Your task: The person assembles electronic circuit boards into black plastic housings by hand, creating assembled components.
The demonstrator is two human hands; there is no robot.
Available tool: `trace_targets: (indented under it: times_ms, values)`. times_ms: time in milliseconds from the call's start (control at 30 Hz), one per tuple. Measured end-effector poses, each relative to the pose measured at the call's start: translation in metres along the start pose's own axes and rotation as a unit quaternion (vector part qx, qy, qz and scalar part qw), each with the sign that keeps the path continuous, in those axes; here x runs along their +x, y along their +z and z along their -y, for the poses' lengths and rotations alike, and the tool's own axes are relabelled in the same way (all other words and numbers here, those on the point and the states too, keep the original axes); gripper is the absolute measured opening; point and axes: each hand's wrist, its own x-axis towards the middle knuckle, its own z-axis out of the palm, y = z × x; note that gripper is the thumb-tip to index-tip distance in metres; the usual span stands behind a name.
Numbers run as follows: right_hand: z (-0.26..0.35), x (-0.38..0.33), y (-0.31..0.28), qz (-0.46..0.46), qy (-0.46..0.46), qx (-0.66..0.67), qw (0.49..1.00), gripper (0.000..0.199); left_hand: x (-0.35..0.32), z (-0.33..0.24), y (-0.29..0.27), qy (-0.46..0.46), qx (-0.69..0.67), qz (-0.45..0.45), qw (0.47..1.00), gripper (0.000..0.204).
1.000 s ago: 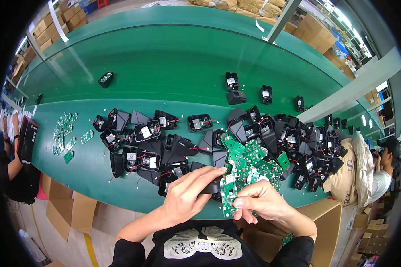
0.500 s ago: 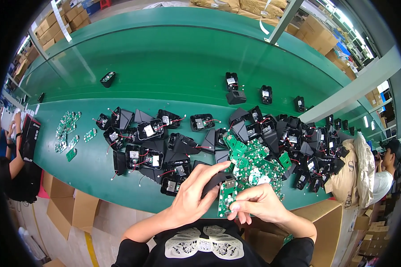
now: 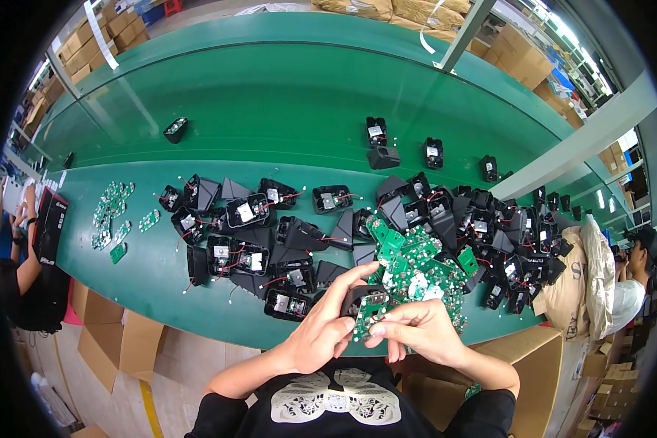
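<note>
My left hand (image 3: 320, 325) is closed around a black plastic housing (image 3: 355, 298) at the table's near edge. Between thumb and fingers, my right hand (image 3: 423, 330) pinches a green circuit board (image 3: 370, 315). The board is tilted against the housing's opening; whether it sits inside, I cannot tell. Just beyond my hands lies a heap of green circuit boards (image 3: 423, 266). To the left of it several open black housings (image 3: 252, 210) with red wires are spread about, and more black housings (image 3: 518, 241) are piled on the right.
A green conveyor belt (image 3: 285, 102) runs behind the green table (image 3: 153, 285), carrying a few housings. Loose boards (image 3: 109, 212) lie at the table's left. Cardboard boxes (image 3: 529, 372) stand below the near edge. A metal post (image 3: 584, 142) rises at right. Other people sit at both sides.
The board in my right hand has moved up and left, closer to the housing. My left hand has turned the housing so its opening shows more. Housings on the belt have shifted slightly left.
</note>
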Motion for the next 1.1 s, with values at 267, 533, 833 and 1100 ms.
trace_targets:
  times_ms: [267, 533, 833, 1100]
  values:
    - [0.002, 0.0, 0.005, -0.026, 0.034, -0.016, 0.999, 0.018, -0.003, 0.006, 0.006, -0.033, 0.021, -0.003, 0.999, 0.056]
    - [0.007, 0.003, 0.01, -0.047, 0.06, -0.052, 0.996, 0.028, -0.008, 0.009, 0.009, 0.038, 0.08, -0.033, 0.996, 0.046]
    - [-0.007, 0.009, 0.013, -0.054, -0.09, -0.121, 0.987, 0.038, -0.003, 0.017, 0.01, 0.12, 0.189, -0.086, 0.971, 0.04]
    - [-0.004, 0.009, 0.006, -0.09, -0.204, -0.177, 0.958, 0.034, -0.004, 0.011, 0.005, 0.095, 0.179, -0.078, 0.976, 0.04]
